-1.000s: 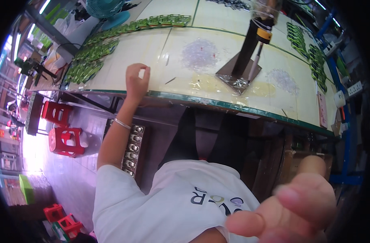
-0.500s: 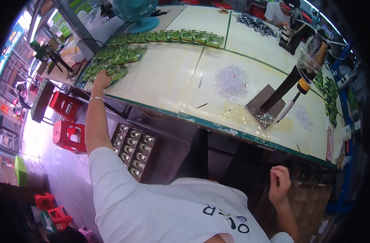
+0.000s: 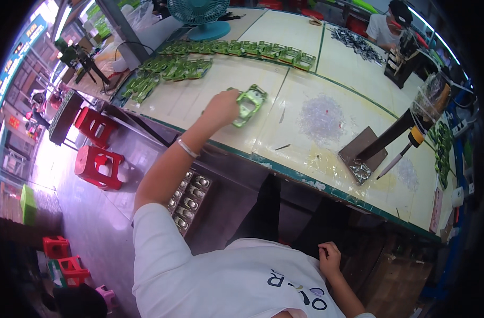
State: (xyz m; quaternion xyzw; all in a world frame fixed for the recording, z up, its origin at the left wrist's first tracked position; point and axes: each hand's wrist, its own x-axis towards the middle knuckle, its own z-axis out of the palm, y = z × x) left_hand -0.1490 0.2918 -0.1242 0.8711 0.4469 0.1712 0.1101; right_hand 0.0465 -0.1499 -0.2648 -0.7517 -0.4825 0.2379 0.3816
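Note:
My left hand (image 3: 222, 108) is closed on the edge of a green frame-shaped plastic part (image 3: 249, 106) with an opening in its middle. It holds the part over the near half of the white table (image 3: 199, 98). Down by my lap is my right hand (image 3: 331, 258), its fingers curled in; what lies inside them, if anything, is hidden. More green parts (image 3: 186, 69) of the same kind lie clustered at the table's left, with a row of them (image 3: 274, 50) running along behind.
A bench tool on a stand (image 3: 377, 140) and a hanging yellow-collared screwdriver (image 3: 415, 138) stand at the right. Beside them lies a heap of small clear pieces (image 3: 322, 117). A teal fan (image 3: 207, 31), red stools (image 3: 99, 165), a tray of metallic pieces (image 3: 191, 199) and another person (image 3: 385, 26) are around.
My left hand has moved right from the cluster of green parts, carrying one with it. My right hand has come left and lower, closer to my body. The view has shifted slightly.

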